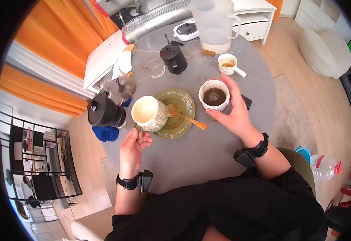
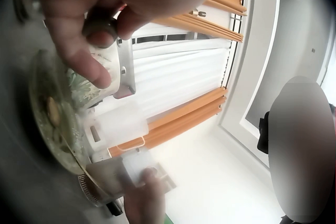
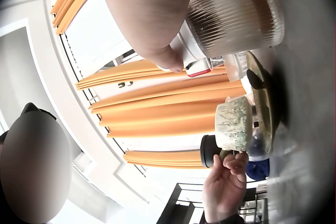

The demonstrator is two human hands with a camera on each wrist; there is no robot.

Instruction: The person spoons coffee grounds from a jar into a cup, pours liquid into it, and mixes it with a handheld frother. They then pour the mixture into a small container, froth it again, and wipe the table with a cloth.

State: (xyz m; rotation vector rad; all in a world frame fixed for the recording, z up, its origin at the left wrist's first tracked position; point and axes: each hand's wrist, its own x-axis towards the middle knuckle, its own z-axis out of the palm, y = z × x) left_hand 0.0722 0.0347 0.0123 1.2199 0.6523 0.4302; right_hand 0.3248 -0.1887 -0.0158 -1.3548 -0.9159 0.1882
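Note:
My left hand grips the green handle of a mug with a cream inside and a green plant pattern. The mug overlaps the left part of a green plate with white lettering. A spoon with a golden bowl and wooden-coloured handle lies on the plate. My right hand holds a white coffee dripper between thumb and fingers, with dark wet coffee inside. Below the dripper, a ribbed glass with brown liquid shows in the right wrist view.
A black hand grinder and a glass pot stand at the left. Farther back are a black kettle, a small white handled pot, a white scale-like device and a large translucent pitcher.

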